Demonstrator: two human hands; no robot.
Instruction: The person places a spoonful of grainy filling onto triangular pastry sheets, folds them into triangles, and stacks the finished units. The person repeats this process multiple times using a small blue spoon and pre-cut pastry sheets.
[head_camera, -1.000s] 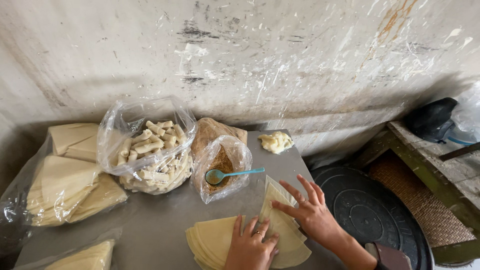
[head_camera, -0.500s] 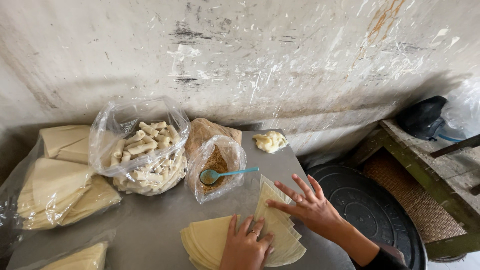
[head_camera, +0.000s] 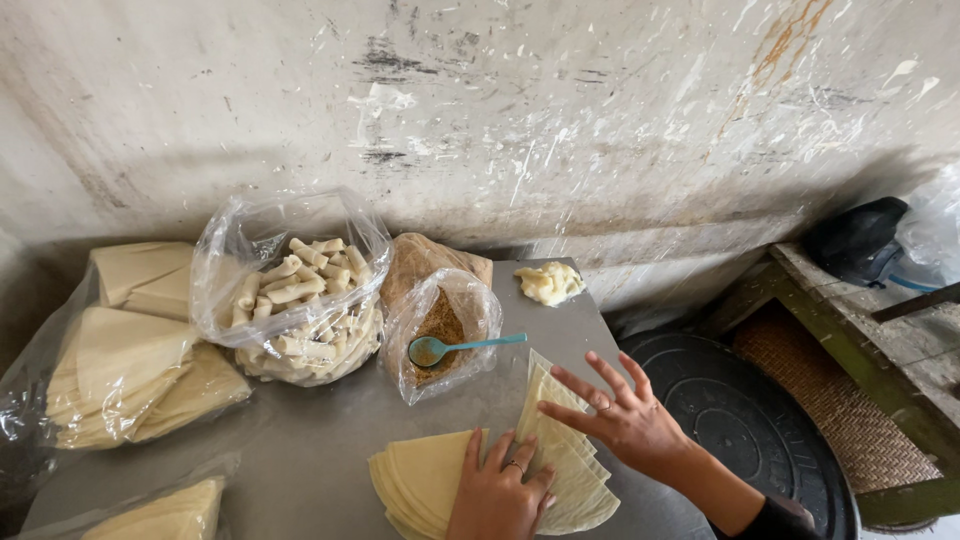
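From the head view, my left hand (head_camera: 497, 492) lies flat on the stack of wrappers (head_camera: 420, 480) at the near edge of the bench (head_camera: 300, 440), fingers spread and pressing down, holding nothing closed. My right hand (head_camera: 625, 420) hovers just right of it, palm down, released, fingers fanned toward the far-left. Its fingertips (head_camera: 548, 408) touch the top wrapper (head_camera: 560, 440), which is folded to a long triangle. That triangle's long axis runs from a point toward the far edge, near the filling bag, back to a wide curved end at the near edge. It lies directly under and left of my right hand, so the right is nearer its tip and the left nearer its base.

Beyond the tip, the teal spoon (head_camera: 460, 348) rests in the bag of brown filling (head_camera: 440, 325), handle pointing right. The bag of finished rolls (head_camera: 300, 300) sits further left.
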